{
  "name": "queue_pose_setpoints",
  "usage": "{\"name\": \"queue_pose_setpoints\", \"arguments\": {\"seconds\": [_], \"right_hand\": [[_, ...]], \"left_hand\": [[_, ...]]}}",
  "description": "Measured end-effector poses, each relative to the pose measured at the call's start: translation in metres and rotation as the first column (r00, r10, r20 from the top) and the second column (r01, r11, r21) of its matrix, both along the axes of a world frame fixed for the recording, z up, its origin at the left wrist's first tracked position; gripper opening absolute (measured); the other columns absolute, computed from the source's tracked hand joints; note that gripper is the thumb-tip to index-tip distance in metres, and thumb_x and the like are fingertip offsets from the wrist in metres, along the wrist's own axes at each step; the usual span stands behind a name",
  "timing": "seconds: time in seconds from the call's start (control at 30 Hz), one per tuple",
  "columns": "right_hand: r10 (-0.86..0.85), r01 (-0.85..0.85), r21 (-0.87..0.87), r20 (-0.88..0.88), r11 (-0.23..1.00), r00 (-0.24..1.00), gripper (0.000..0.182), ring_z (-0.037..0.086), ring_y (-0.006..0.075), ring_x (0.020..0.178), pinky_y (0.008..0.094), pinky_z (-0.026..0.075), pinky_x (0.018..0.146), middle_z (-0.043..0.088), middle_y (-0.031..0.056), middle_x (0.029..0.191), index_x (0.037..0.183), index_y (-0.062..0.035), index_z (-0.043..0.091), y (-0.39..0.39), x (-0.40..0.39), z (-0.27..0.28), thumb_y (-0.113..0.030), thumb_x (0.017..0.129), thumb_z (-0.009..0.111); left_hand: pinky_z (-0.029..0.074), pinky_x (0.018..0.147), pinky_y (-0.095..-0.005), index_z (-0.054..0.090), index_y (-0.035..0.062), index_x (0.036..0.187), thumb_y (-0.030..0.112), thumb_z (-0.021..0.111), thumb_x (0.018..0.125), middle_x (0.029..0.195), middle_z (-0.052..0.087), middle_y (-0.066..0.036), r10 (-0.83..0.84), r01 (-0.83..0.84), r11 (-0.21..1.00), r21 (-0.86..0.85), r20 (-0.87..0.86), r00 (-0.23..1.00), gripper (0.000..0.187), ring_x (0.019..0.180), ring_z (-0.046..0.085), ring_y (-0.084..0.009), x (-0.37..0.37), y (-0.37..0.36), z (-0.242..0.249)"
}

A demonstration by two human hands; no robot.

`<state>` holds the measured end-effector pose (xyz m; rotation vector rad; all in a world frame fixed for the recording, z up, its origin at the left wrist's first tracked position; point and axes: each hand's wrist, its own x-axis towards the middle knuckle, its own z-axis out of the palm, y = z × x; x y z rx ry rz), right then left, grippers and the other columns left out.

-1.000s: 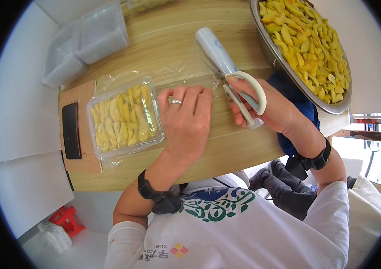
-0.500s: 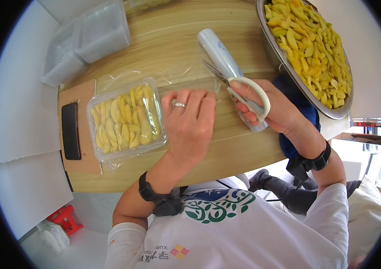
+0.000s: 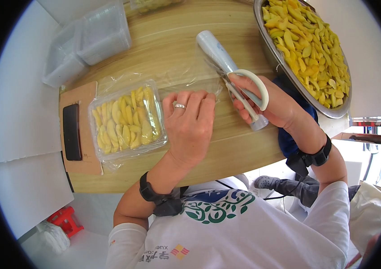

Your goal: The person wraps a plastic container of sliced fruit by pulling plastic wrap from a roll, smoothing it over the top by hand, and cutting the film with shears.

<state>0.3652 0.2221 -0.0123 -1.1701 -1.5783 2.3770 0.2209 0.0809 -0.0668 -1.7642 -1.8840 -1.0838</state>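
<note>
My right hand (image 3: 273,101) grips a pair of white-handled scissors (image 3: 262,92). Their handles are spread, and the blurred blades lie over clear film beside the cling film roll (image 3: 217,49). To the left, my left hand (image 3: 188,123) has its fingers curled and pressed together on the cling film (image 3: 190,85), a ring on one finger; the fingertips are hidden. Film reaches from near the roll across to a clear plastic tray (image 3: 161,134) of yellow fruit slices (image 3: 121,119), just left of this hand.
Empty clear containers (image 3: 103,38) stand at the back left. A black phone (image 3: 71,132) rests on cardboard (image 3: 92,163) at the left edge. At the right, a large metal basin (image 3: 271,49) holds many yellow slices, with dark blue cloth (image 3: 289,141) beside it. Another person's leg (image 3: 296,190) shows below.
The scissors have turned slightly in my right hand, and their handles now sit farther apart. My left hand stays where it was on the film.
</note>
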Motion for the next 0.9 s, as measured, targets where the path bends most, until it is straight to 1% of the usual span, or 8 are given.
{"name": "queue_pose_setpoints", "arguments": {"seconds": [0.2,0.53,0.7,0.83,0.9], "right_hand": [[-0.029,0.030,-0.010,0.057,1.000,0.998,0.044,0.063,0.0136,0.056,0.0264,0.049,0.047,0.062,0.0037,0.070,0.090,-0.0080,0.060,0.003,-0.006,0.009,-0.050,0.095,0.069],[0.008,-0.008,-0.034,0.009,0.999,1.000,0.040,0.057,0.0105,0.051,0.0248,0.045,0.044,0.058,0.0020,0.068,0.092,-0.0095,0.059,0.009,-0.004,0.002,-0.048,0.094,0.071],[0.021,-0.021,0.003,-0.007,1.000,1.000,0.038,0.055,0.0062,0.049,0.0210,0.043,0.043,0.058,-0.0010,0.068,0.096,-0.0087,0.061,0.011,-0.002,-0.003,-0.045,0.095,0.073],[0.033,-0.033,0.022,-0.001,0.999,0.999,0.039,0.056,0.0051,0.049,0.0197,0.044,0.044,0.059,-0.0019,0.068,0.098,-0.0069,0.063,0.014,-0.001,-0.006,-0.044,0.095,0.073],[0.062,-0.062,0.054,-0.004,0.997,0.998,0.040,0.057,0.0056,0.050,0.0200,0.045,0.044,0.060,-0.0016,0.068,0.095,-0.0057,0.063,0.014,-0.001,-0.007,-0.044,0.095,0.073]], "left_hand": [[0.045,0.084,-0.0386,0.070,0.0054,0.095,0.001,0.078,0.076,0.094,0.067,-0.003,-0.008,0.008,1.000,0.002,-0.003,1.000,0.022,0.087,0.063,-0.0233,0.000,0.000,0.000],[0.045,0.083,-0.0387,0.070,0.0055,0.096,0.001,0.078,0.075,0.095,0.067,-0.004,-0.004,0.004,1.000,0.005,0.008,1.000,0.022,0.087,0.064,-0.0235,0.001,0.000,-0.001],[0.045,0.084,-0.0392,0.070,0.0050,0.095,0.002,0.078,0.075,0.095,0.068,-0.004,0.001,-0.001,1.000,-0.009,0.004,1.000,0.022,0.088,0.064,-0.0237,0.001,-0.001,-0.001],[0.045,0.084,-0.0391,0.070,0.0048,0.095,0.002,0.079,0.075,0.095,0.068,-0.004,0.003,-0.003,1.000,-0.013,0.001,1.000,0.022,0.088,0.064,-0.0238,0.001,-0.001,-0.001],[0.045,0.084,-0.0395,0.070,0.0046,0.095,0.002,0.078,0.075,0.095,0.068,-0.004,0.004,-0.004,1.000,-0.024,0.005,1.000,0.022,0.088,0.064,-0.0241,0.001,-0.001,-0.001]]}}
